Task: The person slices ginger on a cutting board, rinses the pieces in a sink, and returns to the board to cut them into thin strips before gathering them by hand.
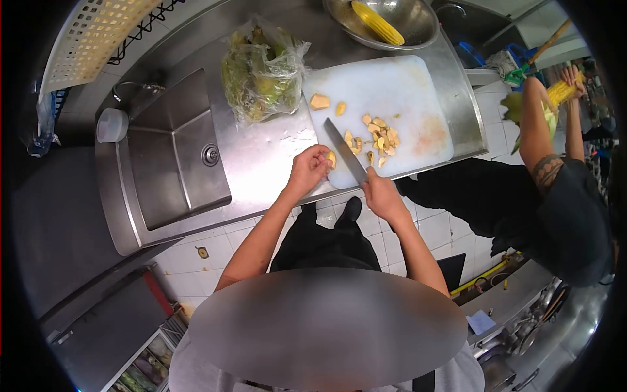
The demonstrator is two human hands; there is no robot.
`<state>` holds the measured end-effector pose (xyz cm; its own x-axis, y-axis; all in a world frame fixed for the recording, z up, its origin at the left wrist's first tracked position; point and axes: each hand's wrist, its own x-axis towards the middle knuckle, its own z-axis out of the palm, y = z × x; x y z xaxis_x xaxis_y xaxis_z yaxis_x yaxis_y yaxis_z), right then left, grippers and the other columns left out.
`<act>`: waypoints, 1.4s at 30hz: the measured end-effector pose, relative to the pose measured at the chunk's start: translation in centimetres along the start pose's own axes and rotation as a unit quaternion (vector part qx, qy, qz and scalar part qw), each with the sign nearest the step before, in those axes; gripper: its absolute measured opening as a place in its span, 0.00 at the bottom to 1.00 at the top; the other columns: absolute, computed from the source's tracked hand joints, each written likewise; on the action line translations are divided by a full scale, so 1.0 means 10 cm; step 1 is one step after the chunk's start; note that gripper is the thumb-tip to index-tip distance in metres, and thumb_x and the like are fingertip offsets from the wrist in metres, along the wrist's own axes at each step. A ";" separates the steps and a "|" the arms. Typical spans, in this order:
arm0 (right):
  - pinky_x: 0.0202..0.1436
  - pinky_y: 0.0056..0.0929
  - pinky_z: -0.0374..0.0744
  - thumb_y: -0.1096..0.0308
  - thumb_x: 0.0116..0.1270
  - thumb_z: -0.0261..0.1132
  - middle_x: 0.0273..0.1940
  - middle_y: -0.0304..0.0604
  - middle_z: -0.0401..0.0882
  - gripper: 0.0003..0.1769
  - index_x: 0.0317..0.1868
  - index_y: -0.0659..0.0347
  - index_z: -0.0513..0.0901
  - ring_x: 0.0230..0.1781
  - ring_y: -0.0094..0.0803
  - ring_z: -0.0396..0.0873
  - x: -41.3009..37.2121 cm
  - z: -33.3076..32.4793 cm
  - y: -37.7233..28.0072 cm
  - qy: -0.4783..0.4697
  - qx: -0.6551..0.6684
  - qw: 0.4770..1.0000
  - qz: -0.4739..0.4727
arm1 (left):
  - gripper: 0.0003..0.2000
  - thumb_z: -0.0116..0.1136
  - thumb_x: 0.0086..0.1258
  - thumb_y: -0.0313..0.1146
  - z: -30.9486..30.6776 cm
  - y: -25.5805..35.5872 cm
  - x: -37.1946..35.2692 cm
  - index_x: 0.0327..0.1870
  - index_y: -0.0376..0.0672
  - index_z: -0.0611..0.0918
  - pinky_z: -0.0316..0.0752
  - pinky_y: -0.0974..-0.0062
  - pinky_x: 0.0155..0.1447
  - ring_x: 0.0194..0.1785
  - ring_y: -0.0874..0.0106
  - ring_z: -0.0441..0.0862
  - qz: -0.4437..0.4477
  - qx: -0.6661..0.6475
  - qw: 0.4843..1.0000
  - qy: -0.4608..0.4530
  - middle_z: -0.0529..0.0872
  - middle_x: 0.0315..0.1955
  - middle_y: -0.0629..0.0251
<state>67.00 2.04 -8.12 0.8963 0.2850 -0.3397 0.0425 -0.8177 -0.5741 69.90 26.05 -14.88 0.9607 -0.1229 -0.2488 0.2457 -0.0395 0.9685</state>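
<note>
My right hand (382,196) is wrapped round the handle of a kitchen knife (346,151), its blade pointing up and left across the white cutting board (405,85). At the board's left front edge, the closed fingers of my left hand (309,171) pinch a small yellow piece of what looks like ginger (331,159). Right of the blade lies a loose heap of cut ginger pieces (385,137). Two bigger chunks, one of them a pale ginger chunk (319,101), rest near the board's upper left.
A plastic bag of corn in husks (261,72) sits left of the board. Behind stands a metal bowl (421,26) holding a corn cob (379,23). The sink (170,144) is at left. At right, a co-worker (555,176) holds a part-husked cob.
</note>
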 end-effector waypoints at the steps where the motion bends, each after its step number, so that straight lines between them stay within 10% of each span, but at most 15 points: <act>1: 0.45 0.66 0.80 0.71 0.76 0.57 0.32 0.69 0.84 0.11 0.52 0.70 0.72 0.38 0.70 0.84 -0.06 -0.05 -0.03 0.004 -0.006 1.000 0.012 | 0.13 0.66 0.74 0.21 0.01 0.02 -0.01 0.57 0.36 0.81 0.83 0.78 0.34 0.31 0.79 0.84 -0.030 -0.056 0.998 -0.010 0.80 0.32 0.66; 19: 0.46 0.63 0.83 0.76 0.70 0.60 0.34 0.66 0.87 0.13 0.53 0.68 0.71 0.40 0.68 0.86 -0.21 0.08 -0.22 -0.039 -0.063 0.996 0.044 | 0.10 0.66 0.73 0.22 0.15 0.10 -0.03 0.51 0.34 0.81 0.75 0.78 0.28 0.25 0.81 0.78 -0.040 0.036 0.999 0.002 0.78 0.28 0.68; 31: 0.44 0.64 0.77 0.71 0.75 0.62 0.33 0.71 0.83 0.14 0.53 0.74 0.74 0.39 0.71 0.82 -0.24 -0.35 0.18 0.049 0.077 0.996 0.003 | 0.14 0.70 0.64 0.23 0.22 0.33 -0.12 0.50 0.35 0.84 0.78 0.68 0.39 0.31 0.67 0.81 0.104 0.249 0.961 0.053 0.82 0.45 0.56; 37: 0.42 0.63 0.78 0.72 0.74 0.62 0.34 0.68 0.83 0.17 0.60 0.69 0.74 0.38 0.68 0.83 -0.43 -0.64 0.16 0.097 0.012 0.993 0.060 | 0.15 0.64 0.68 0.22 0.21 0.54 0.31 0.55 0.36 0.85 0.78 0.55 0.55 0.50 0.50 0.82 0.293 0.452 0.826 0.167 0.83 0.55 0.50; 42: 0.41 0.55 0.81 0.71 0.69 0.69 0.40 0.56 0.82 0.31 0.73 0.53 0.77 0.38 0.58 0.85 -0.57 -0.75 -0.02 0.152 -0.120 0.979 0.062 | 0.21 0.63 0.75 0.37 0.55 0.89 0.25 0.65 0.38 0.82 0.62 0.44 0.78 0.76 0.49 0.70 0.322 0.294 0.900 0.004 0.77 0.72 0.52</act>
<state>65.22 -3.17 -0.49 0.9895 0.0445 -0.1378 -0.0048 -0.9411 -0.3382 73.80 19.97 -6.93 0.8809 -0.3007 0.3656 -0.4710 -0.4801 0.7400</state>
